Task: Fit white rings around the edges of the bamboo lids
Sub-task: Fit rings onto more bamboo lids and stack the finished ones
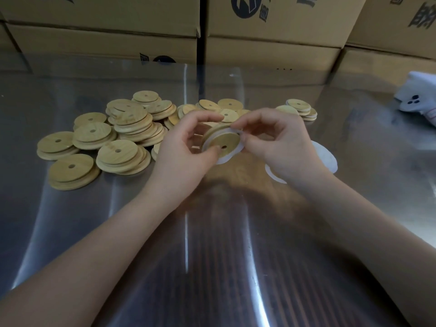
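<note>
Holding one bamboo lid (pixel 218 139) up over the table (pixel 212 244), we have it tilted so that its face and the small hole near its lower edge turn toward us. Our left grip (pixel 186 147) is curled round the lid's left rim, thumb low at the front and fingers arched over the top. Our right grip (pixel 280 142) pinches the white ring (pixel 232 131) between thumb and forefinger at the lid's upper right edge. The ring sits only partly on the lid: it follows the upper rim, while below it bows out loose past the lower edge.

Behind our left grip and off to its left, a loose pile of lids (pixel 122 128) lies on the table, many overlapping or stacked, each with a hole in it. A small stack of lids (pixel 300 109) stands apart, beyond our right grip. Spare white rings (pixel 328 156) lie flat on the table just beside our right wrist, partly hidden by it. Cardboard boxes (pixel 101 27) with dark print line the far edge. A crumpled white thing (pixel 418 100) with dark spots lies at the far right; we cannot tell what it is.
</note>
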